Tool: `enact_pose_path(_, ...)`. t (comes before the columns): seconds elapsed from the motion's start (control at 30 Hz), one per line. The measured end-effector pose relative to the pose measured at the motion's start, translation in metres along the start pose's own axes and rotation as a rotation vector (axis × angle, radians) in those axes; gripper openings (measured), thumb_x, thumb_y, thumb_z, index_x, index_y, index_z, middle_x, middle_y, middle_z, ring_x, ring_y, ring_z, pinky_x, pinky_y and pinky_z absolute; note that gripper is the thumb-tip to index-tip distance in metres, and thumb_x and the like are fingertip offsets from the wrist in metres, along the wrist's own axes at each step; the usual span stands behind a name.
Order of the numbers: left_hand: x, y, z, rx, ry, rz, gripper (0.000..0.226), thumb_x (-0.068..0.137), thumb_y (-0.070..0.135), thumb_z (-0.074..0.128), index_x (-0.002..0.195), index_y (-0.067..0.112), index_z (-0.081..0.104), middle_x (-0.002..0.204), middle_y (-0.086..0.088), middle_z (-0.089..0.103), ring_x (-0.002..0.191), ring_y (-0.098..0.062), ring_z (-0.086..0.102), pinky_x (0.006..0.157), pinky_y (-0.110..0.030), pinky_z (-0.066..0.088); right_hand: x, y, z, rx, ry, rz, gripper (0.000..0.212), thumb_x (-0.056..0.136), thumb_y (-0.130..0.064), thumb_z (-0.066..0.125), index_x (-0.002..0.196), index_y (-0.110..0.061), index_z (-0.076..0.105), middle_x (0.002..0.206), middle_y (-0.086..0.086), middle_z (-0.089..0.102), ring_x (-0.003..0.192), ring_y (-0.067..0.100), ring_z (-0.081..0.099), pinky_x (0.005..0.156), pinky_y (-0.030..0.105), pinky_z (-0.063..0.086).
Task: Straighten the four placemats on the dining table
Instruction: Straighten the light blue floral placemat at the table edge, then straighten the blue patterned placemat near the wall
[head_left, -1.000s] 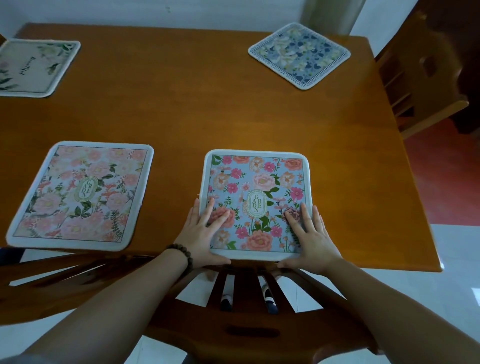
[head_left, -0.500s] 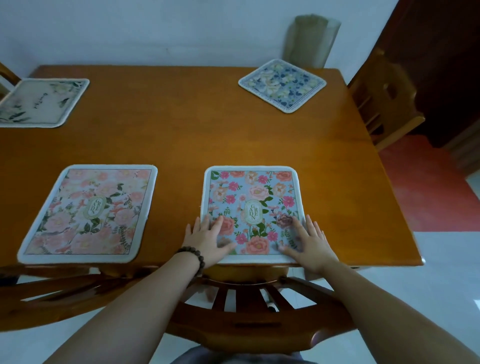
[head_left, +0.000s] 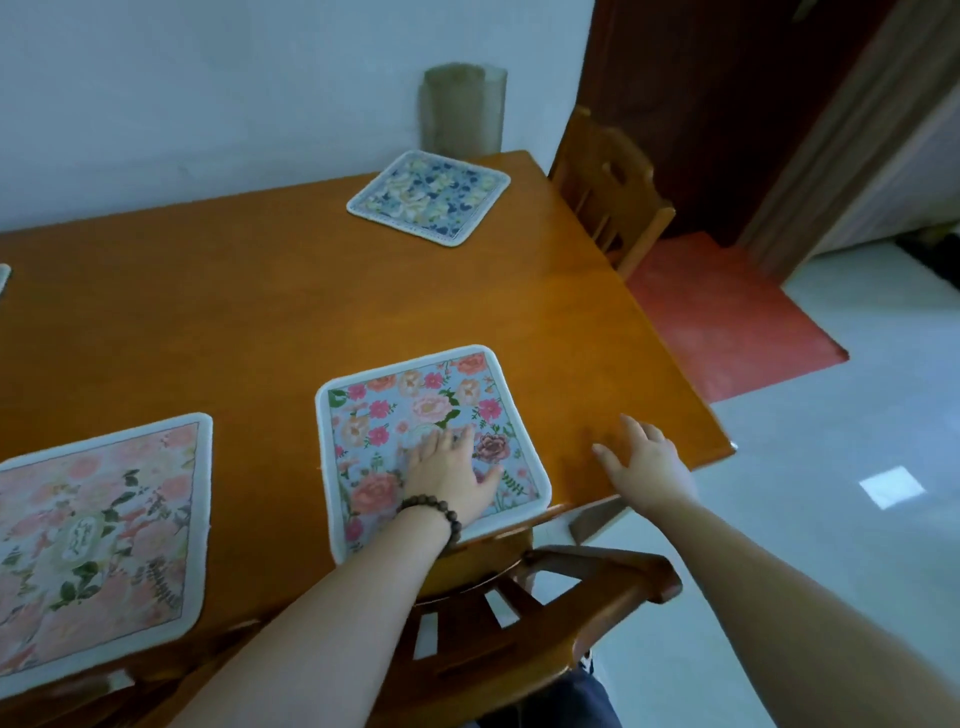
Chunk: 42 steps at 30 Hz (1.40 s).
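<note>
Head view: left hand (head_left: 451, 475) flat, fingers spread on blue floral placemat (head_left: 431, 441); right hand (head_left: 647, 465) open, empty, above table (head_left: 260, 312).

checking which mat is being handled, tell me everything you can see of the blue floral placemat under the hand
The blue floral placemat is a squarish, cloth-like mat with rounded corners, a white border and pink, peach and red flowers on pale blue. It lies flat at the near edge of the table, its near edge about level with the table's. The left hand rests open on it.
</note>
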<state>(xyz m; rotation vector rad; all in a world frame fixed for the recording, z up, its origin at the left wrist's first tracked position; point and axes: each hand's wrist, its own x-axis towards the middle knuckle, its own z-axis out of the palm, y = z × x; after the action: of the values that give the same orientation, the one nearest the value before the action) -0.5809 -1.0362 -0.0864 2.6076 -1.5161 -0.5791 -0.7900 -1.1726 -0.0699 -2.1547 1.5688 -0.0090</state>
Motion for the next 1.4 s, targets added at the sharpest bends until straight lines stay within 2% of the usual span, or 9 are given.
enact_pose_path(0.27, 0.030, 0.100, -0.007, 0.031, -0.040, 0.141, 0.082, 0.085, 0.072, 0.025, 0.151, 0.026, 0.011, 0.159, -0.006, 0.015, 0.145, -0.027, 0.009, 0.114, -0.049, 0.013, 0.003, 0.074, -0.056, 0.052, 0.116, 0.092, 0.068, 0.092, -0.060, 0.039, 0.147, -0.023, 0.026, 0.150, 0.006, 0.034, 0.135, 0.029, 0.033, 0.103, 0.050, 0.040)
enact_pose_path(0.43, 0.052, 0.171, -0.004, 0.076, -0.058, 0.211, 0.081, 0.087, 0.070, 0.027, 0.151, 0.024, 0.010, 0.159, -0.008, 0.014, 0.145, -0.028, 0.009, 0.115, -0.049, 0.012, 0.023, 0.134, -0.094, 0.053, 0.181, 0.063, 0.064, 0.094, -0.052, 0.042, 0.147, -0.018, 0.028, 0.148, 0.008, 0.036, 0.133, 0.029, 0.033, 0.101, 0.046, 0.038)
enact_pose_path(0.7, 0.098, 0.324, 0.022, 0.116, 0.015, 0.081, 0.078, 0.089, 0.066, 0.030, 0.152, 0.024, 0.011, 0.159, -0.007, 0.015, 0.145, -0.026, 0.009, 0.116, -0.048, 0.013, 0.097, 0.248, -0.156, 0.024, 0.157, -0.077, 0.062, 0.096, -0.048, 0.042, 0.147, -0.016, 0.029, 0.148, 0.009, 0.035, 0.137, 0.028, 0.027, 0.106, 0.042, 0.034)
enact_pose_path(0.9, 0.132, 0.419, 0.002, 0.114, 0.129, 0.046, 0.075, 0.091, 0.061, 0.033, 0.151, 0.022, 0.014, 0.158, -0.008, 0.018, 0.145, -0.027, 0.011, 0.115, -0.048, 0.015, 0.154, 0.312, -0.222, 0.005, 0.157, -0.189, 0.061, 0.096, -0.047, 0.043, 0.147, -0.015, 0.030, 0.148, 0.011, 0.035, 0.140, 0.029, 0.023, 0.110, 0.044, 0.030)
enact_pose_path(1.1, 0.167, 0.455, -0.035, 0.119, 0.234, -0.044, 0.074, 0.092, 0.060, 0.034, 0.152, 0.021, 0.015, 0.158, -0.009, 0.019, 0.145, -0.026, 0.012, 0.115, -0.048, 0.015, 0.216, 0.330, -0.274, 0.050, 0.193, -0.240, 0.060, 0.096, -0.045, 0.045, 0.146, -0.015, 0.033, 0.148, 0.013, 0.036, 0.138, 0.031, 0.026, 0.111, 0.043, 0.028)
enact_pose_path(1.4, 0.224, 0.457, -0.055, 0.063, 0.291, -0.189, 0.074, 0.092, 0.061, 0.034, 0.151, 0.020, 0.016, 0.157, -0.010, 0.020, 0.145, -0.027, 0.013, 0.115, -0.048, 0.016, 0.303, 0.300, -0.300, -0.016, 0.141, -0.415, 0.060, 0.097, -0.044, 0.043, 0.148, -0.016, 0.028, 0.151, 0.012, 0.032, 0.142, 0.028, 0.020, 0.114, 0.043, 0.025)
